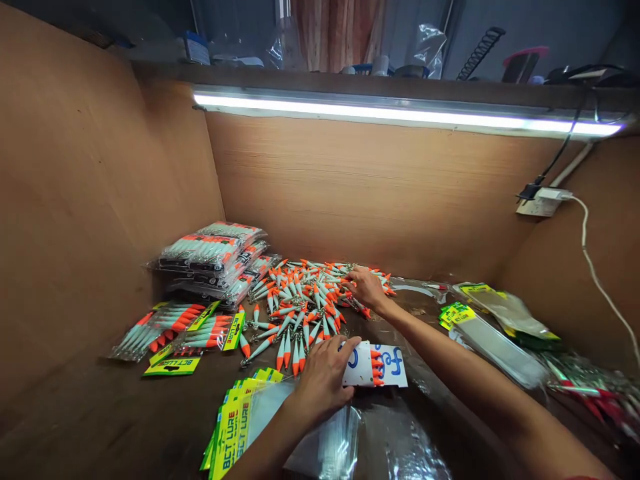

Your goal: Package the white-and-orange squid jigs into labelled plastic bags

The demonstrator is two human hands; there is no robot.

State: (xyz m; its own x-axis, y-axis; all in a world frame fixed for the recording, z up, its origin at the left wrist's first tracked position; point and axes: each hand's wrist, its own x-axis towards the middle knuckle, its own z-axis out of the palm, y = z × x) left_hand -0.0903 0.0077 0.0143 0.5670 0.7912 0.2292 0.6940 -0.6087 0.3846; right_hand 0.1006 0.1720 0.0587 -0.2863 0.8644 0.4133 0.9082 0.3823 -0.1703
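White card (363,377) sits clamped in the left hand (323,373); the curled right hand (367,290) touches lures (316,293), its grip unclear.

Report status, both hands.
Left hand on blue-lettered white card. Right hand at pale, orange-tipped, spindle-shaped lures. Nothing visibly blocking either hand.

The left hand (320,375) and the right hand (367,291) are both bare. The left forearm (277,421) is uncovered as far as the bottom edge of the view. The right forearm (460,363), of which more shows, is uncovered too, slim near the hand and widening smoothly toward the lower right corner. Finer detail on the right fingers (356,274) is too small to tell.
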